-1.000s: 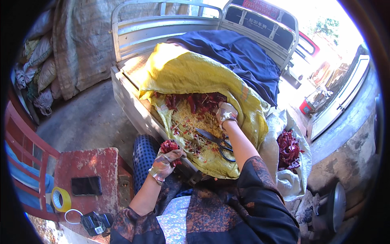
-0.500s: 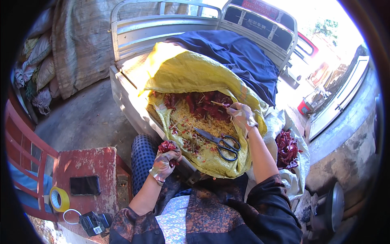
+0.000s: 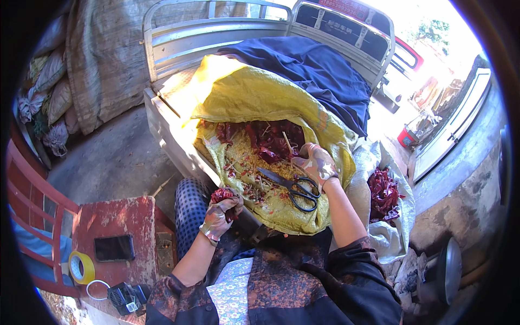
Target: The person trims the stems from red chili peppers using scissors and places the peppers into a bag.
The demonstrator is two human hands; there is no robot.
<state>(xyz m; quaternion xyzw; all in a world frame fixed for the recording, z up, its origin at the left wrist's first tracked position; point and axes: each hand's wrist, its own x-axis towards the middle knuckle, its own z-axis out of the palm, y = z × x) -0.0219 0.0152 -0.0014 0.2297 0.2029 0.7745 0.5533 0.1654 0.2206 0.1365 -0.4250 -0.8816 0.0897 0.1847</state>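
Note:
My left hand [image 3: 221, 213], in a thin patterned glove, is closed around a bunch of dried red chilies [image 3: 222, 195] by my left knee. My right hand [image 3: 318, 163], gloved alike, pinches a dried red chili [image 3: 294, 154] whose pale stem points up. It is over the mouth of a yellow woven sack [image 3: 254, 97]. Inside lie more dark red chilies [image 3: 271, 134] at the back and loose yellow seeds [image 3: 242, 157] in front. Black-handled scissors [image 3: 291, 186] rest on the seeds, just below my right hand. My fingers partly hide the held chilies.
The sack lies on a railed metal cargo bed [image 3: 162, 122] beside a dark blue cloth [image 3: 309, 62]. At right stands a white sack [image 3: 398, 238] with dried chilies [image 3: 383, 195]. A red wooden chair [image 3: 116, 219] at left bears a phone [image 3: 114, 247] and a tape roll [image 3: 82, 267].
My right hand has moved slightly down and left, and the chili's stem has swung from pointing left to upright. My left hand stays about where it was with its bunch.

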